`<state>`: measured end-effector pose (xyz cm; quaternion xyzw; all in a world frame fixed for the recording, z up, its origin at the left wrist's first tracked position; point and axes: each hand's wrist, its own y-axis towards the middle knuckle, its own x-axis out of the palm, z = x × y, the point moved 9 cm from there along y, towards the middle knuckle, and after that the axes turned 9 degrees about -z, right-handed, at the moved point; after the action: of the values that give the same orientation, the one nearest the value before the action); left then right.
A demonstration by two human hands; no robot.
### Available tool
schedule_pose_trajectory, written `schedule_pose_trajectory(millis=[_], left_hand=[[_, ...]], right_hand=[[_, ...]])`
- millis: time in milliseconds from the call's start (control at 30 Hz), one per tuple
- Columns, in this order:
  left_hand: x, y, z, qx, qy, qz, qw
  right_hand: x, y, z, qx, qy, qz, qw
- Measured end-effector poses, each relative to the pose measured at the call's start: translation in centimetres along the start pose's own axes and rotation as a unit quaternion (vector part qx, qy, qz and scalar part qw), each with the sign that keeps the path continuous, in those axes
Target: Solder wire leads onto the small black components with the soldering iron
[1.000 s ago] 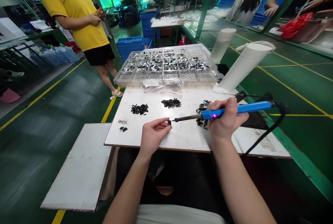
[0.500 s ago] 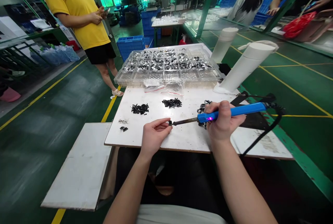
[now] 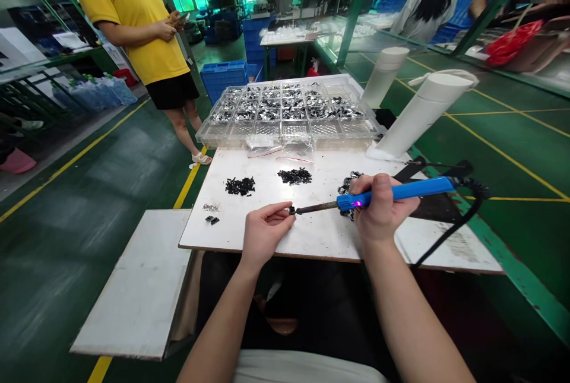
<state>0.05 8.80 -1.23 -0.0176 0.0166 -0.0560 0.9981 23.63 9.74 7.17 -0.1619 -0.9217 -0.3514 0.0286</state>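
Note:
My left hand point(image 3: 267, 228) pinches a small black part point(image 3: 292, 210) between thumb and fingertips, just above the white tabletop point(image 3: 320, 234). The metal tip of a blue soldering iron point(image 3: 409, 189) meets that part from the right. Wrapped round the iron's handle is my right hand point(image 3: 380, 208); a small light glows on the handle. Two heaps of small black pieces, one on the left point(image 3: 240, 186) and one in the middle point(image 3: 294, 176), lie beyond my left hand. A pile of shiny parts point(image 3: 350, 184) is partly hidden behind my right hand.
A clear compartment tray point(image 3: 289, 127) full of small metal parts stands at the back. White cylinders point(image 3: 423, 113) lean at the right, near the iron's black cord point(image 3: 449, 234). A person in a yellow shirt point(image 3: 138, 21) stands at the left. A lower white board point(image 3: 138, 282) is at the left.
My hands and the iron have hardly moved. In the background at the right, people have shifted their heads and arms slightly.

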Motion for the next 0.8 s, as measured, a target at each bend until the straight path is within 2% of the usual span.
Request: schedule_pose_trajectory(millis=[167, 567, 800], left_hand=[[0.03, -0.05, -0.07, 0.002, 0.001, 0.0, 1.0], [-0.15, 0.06, -0.54, -0.012, -0.003, 0.013, 1.0], [-0.16, 0.07, -0.6, -0.012, -0.003, 0.015, 1.0]], right_hand=[[0.03, 0.02, 0.17, 0.009, -0.007, 0.0, 1.0], [-0.21, -0.06, -0.48, -0.033, 0.034, 0.017, 0.999], [-0.1, -0.01, -0.41, -0.029, 0.025, 0.011, 0.999]])
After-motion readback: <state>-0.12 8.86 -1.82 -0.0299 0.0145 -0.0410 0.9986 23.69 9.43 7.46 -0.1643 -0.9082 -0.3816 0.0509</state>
